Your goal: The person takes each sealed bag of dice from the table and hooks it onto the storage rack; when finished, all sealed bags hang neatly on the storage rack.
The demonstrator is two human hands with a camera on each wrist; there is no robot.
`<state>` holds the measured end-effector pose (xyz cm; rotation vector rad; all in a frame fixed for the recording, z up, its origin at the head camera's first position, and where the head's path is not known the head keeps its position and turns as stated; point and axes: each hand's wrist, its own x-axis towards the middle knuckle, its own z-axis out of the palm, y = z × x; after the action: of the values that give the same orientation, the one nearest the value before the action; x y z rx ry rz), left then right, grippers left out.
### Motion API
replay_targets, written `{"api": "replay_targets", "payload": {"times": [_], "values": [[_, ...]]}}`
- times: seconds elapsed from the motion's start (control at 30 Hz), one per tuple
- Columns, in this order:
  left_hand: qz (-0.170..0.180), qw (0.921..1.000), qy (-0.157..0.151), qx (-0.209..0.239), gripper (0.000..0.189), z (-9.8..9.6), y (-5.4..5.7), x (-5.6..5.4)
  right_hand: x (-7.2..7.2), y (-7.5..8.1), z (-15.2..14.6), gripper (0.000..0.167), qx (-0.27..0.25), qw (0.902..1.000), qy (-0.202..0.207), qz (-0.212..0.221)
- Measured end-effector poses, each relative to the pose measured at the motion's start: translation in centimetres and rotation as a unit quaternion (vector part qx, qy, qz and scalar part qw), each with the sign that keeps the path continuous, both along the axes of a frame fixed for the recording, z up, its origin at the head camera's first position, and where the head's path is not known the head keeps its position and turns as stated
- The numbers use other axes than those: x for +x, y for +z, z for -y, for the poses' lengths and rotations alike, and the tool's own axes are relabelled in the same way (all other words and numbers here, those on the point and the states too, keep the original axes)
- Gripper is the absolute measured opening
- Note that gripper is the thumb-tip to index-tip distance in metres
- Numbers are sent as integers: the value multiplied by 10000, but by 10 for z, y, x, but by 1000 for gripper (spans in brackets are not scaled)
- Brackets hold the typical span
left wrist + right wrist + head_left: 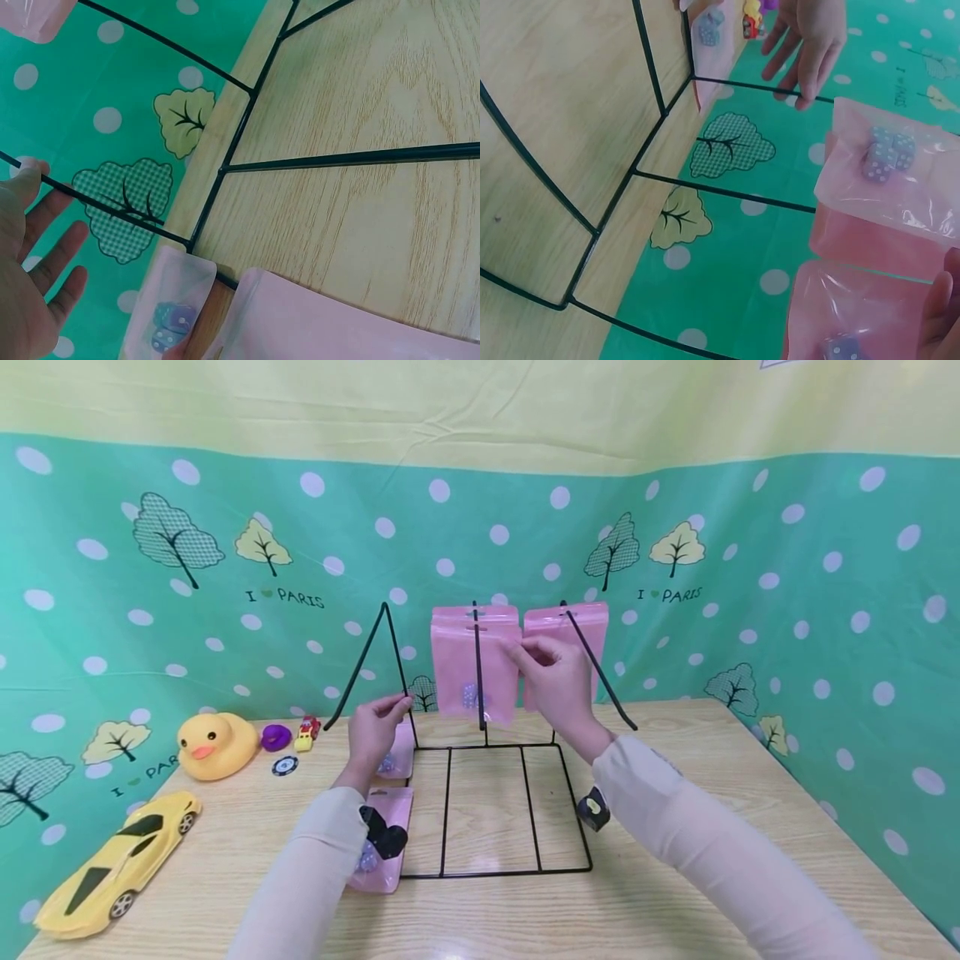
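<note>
A black wire display rack (pixel 442 810) stands on the table with three arms sloping forward. Pink zip bags (pixel 450 668) of bluish dice (pixel 889 154) hang from its middle arm, the front one in front of another. My right hand (pixel 558 681) pinches the front bag near its upper right edge. Behind that hand, another pink bag (pixel 585 625) hangs at the right arm. My left hand (pixel 375 731) holds the rack's left upright between thumb and finger, its other fingers spread in the left wrist view. The left arm (pixel 356 672) carries no bag.
Two pink bags lie left of the rack's base, one far (pixel 169 285) and one near (pixel 393 868). Further left are a yellow duck (pixel 217 746), a purple toy (pixel 276 737), a small red-and-yellow toy (pixel 307 734), a round chip (pixel 285 766) and a yellow toy car (pixel 120 864).
</note>
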<state>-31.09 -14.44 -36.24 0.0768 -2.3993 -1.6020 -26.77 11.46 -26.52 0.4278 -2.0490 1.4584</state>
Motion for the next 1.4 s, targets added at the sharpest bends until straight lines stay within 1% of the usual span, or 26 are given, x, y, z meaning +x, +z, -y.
{"api": "replay_targets", "payload": {"times": [0.13,0.4,0.7,0.93,1.27,1.4], "values": [[-10,10000,-4,4,33,-1,0,0,-5,4,1,29,147,9995,-261,-73],[15,10000,-57,40,33,-1,1,0,-11,7,3,32,311,9979,-559,-89],[-31,10000,1,-8,32,-1,0,0,-13,10,5,37,492,9944,-881,322],[28,10000,-19,52,33,0,0,1,-14,13,7,35,607,9931,-969,247],[43,10000,-7,67,32,0,-1,0,-15,15,12,34,780,9869,-1379,301],[26,10000,0,61,32,0,0,0,-14,15,12,35,835,9856,-1430,329]]}}
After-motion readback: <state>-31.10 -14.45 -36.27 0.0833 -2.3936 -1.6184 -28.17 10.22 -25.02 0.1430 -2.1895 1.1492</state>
